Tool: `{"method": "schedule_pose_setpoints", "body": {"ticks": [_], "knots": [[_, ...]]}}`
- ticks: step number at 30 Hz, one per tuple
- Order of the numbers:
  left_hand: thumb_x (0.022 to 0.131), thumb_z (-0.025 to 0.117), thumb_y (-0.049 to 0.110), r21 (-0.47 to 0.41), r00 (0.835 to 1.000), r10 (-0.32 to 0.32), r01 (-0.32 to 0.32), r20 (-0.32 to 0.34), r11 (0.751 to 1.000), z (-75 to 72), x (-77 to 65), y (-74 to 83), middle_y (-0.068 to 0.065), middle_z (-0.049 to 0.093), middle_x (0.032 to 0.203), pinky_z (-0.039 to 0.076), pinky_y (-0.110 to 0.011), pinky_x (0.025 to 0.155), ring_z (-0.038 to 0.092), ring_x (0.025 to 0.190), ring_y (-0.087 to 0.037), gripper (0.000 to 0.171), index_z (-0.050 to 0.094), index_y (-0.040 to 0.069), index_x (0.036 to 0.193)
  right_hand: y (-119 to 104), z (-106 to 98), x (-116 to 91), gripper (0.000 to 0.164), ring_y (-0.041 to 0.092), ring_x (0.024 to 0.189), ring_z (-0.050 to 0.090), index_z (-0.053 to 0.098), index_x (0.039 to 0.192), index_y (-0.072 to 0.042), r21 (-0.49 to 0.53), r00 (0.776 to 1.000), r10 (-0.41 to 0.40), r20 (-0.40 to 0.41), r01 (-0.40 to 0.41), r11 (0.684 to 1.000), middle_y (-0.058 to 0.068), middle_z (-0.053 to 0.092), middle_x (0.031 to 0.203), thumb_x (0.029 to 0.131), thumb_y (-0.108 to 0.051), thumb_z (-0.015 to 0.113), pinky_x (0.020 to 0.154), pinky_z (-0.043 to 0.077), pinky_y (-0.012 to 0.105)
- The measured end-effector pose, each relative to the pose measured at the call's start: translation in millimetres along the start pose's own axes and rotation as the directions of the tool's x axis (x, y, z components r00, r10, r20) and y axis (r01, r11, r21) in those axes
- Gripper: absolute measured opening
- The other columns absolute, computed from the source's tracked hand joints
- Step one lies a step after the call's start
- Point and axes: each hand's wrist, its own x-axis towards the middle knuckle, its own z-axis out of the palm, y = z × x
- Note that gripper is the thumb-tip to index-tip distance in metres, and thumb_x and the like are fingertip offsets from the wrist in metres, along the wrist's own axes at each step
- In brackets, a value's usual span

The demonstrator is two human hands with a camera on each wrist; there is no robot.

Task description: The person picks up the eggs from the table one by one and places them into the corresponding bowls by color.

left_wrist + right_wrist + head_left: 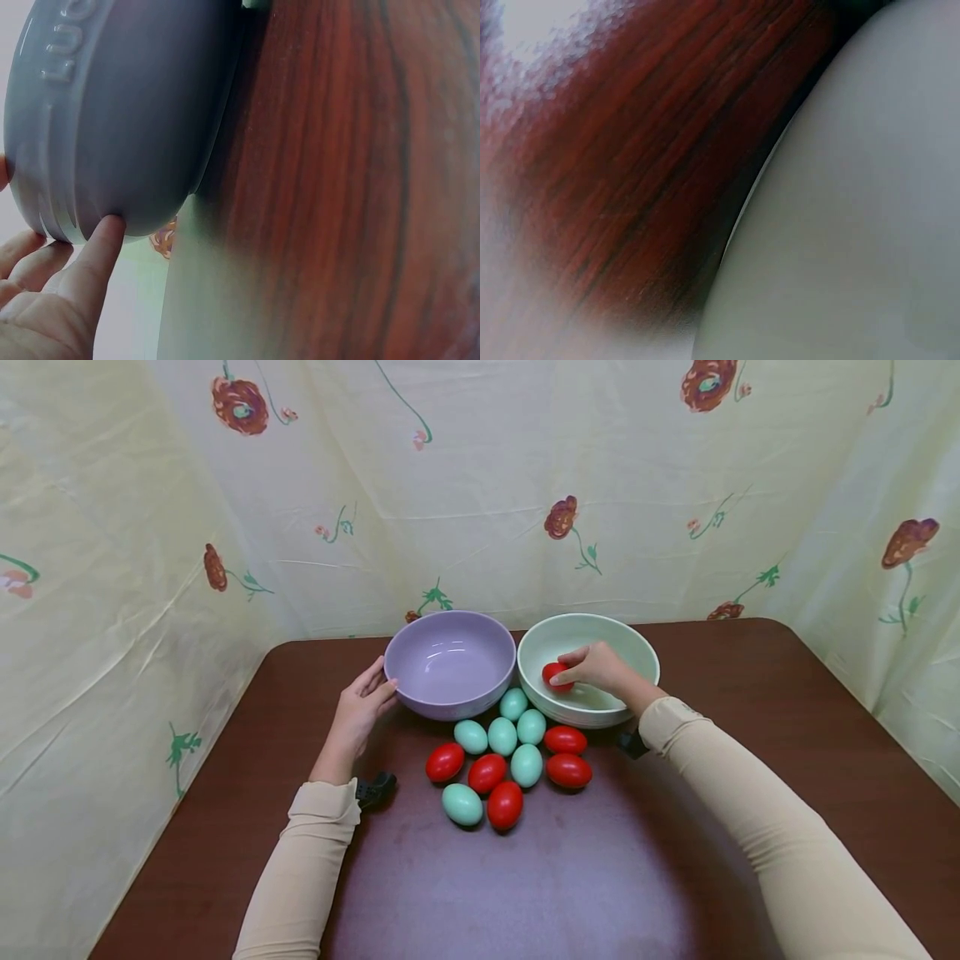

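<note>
Inside the pale green bowl [637, 652], my right hand [600, 670] pinches a red egg [553, 675] between thumb and fingers, above or at the bowl's bottom; I cannot tell which. My left hand [358, 708] touches the left side of the purple bowl [450, 672] with fairly straight, spread fingers. In the left wrist view, fingertips [112, 223] meet the outer wall of that bowl [150, 112], which looks grey there. The right wrist view shows the green bowl's outer wall [855, 225] but no hand. No eggs show in the purple bowl.
In front of the bowls, several mint-green eggs [502, 737] and several red eggs [505, 806] lie loosely grouped on the dark brown table [712, 677]. The bowls stand side by side near its back edge. A flowered curtain [480, 510] hangs behind and at both sides.
</note>
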Motion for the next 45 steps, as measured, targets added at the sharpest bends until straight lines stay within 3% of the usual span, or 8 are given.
{"method": "schedule_pose_setpoints", "body": {"ticks": [3, 11, 17, 29, 33, 37, 45], "knots": [[0.090, 0.060, 0.020, 0.010, 1.000, 0.005, -0.005, 0.000, 1.000, 0.5, 1.0, -1.0, -0.002, 0.027, 0.152, 0.041, -0.036, 0.103, 0.033, 0.136, -0.016, 0.063, 0.031, 0.020, 0.146, 0.9, -1.0, -0.9, 0.053, 0.025, 0.118, 0.047, 0.062, 0.123, -0.011, 0.023, 1.000, -0.015, -0.006, 0.015, 1.000, 0.009, 0.063, 0.121, 0.077, -0.033, 0.075, 0.096, 0.041, 0.036], [0.092, 0.056, 0.012, -0.003, 1.000, -0.019, 0.019, 0.003, 1.000, 6.0, -12.6, 16.1, -0.006, 0.025, 0.153, 0.038, -0.040, 0.106, 0.031, 0.137, -0.018, 0.061, 0.028, 0.014, 0.147, 0.1, -5.9, -9.6, 0.049, 0.024, 0.120, 0.050, 0.061, 0.123, -0.010, 0.080, 0.990, -0.117, -0.081, 0.124, 0.989, 0.009, 0.064, 0.118, 0.081, -0.032, 0.072, 0.097, 0.045, 0.039], [0.092, 0.056, 0.011, -0.013, 1.000, -0.011, 0.012, 0.010, 1.000, 7.1, -12.5, 15.7, -0.006, 0.024, 0.153, 0.036, -0.042, 0.107, 0.030, 0.138, -0.019, 0.061, 0.027, 0.013, 0.147, -2.3, -10.8, -28.6, 0.051, 0.022, 0.123, 0.048, 0.061, 0.124, -0.011, 0.133, 0.990, -0.100, -0.100, 0.113, 0.985, 0.008, 0.065, 0.118, 0.080, -0.034, 0.072, 0.100, 0.042, 0.040], [0.092, 0.056, 0.012, -0.009, 1.000, -0.019, 0.019, 0.006, 1.000, 7.2, -13.9, 18.0, -0.005, 0.024, 0.153, 0.036, -0.042, 0.107, 0.030, 0.137, -0.018, 0.062, 0.027, 0.014, 0.147, -13.4, -13.8, -70.0, 0.052, 0.013, 0.117, 0.052, 0.065, 0.119, -0.016, 0.168, 0.983, -0.146, -0.109, 0.163, 0.972, 0.003, 0.068, 0.112, 0.074, -0.042, 0.075, 0.082, 0.046, 0.018], [0.092, 0.056, 0.012, -0.008, 1.000, -0.020, 0.020, 0.000, 1.000, 7.0, -13.4, 17.4, -0.005, 0.024, 0.153, 0.036, -0.042, 0.107, 0.030, 0.138, -0.018, 0.062, 0.028, 0.013, 0.147, -16.8, -15.1, -84.2, 0.055, 0.011, 0.118, 0.051, 0.066, 0.118, -0.020, 0.161, 0.980, -0.154, -0.126, 0.174, 0.972, 0.003, 0.067, 0.114, 0.072, -0.049, 0.074, 0.080, 0.046, 0.015], [0.092, 0.057, 0.012, -0.016, 1.000, -0.019, 0.019, 0.000, 1.000, 5.7, -10.2, 13.6, -0.005, 0.024, 0.153, 0.037, -0.042, 0.106, 0.030, 0.138, -0.018, 0.062, 0.028, 0.015, 0.147, -18.4, -15.0, -97.6, 0.051, 0.011, 0.116, 0.053, 0.066, 0.118, -0.019, 0.171, 0.976, -0.174, -0.132, 0.195, 0.966, 0.002, 0.067, 0.113, 0.075, -0.046, 0.073, 0.080, 0.046, 0.014], [0.091, 0.060, 0.018, -0.009, 1.000, 0.000, 0.000, -0.003, 1.000, 1.1, -1.4, 0.3, -0.002, 0.026, 0.153, 0.040, -0.038, 0.104, 0.032, 0.137, -0.016, 0.062, 0.031, 0.020, 0.146, -18.7, -7.8, -114.0, 0.048, 0.005, 0.113, 0.052, 0.068, 0.114, -0.025, 0.165, 0.972, -0.190, -0.136, 0.211, 0.963, -0.009, 0.070, 0.105, 0.072, -0.047, 0.075, 0.081, 0.045, 0.014]]}}
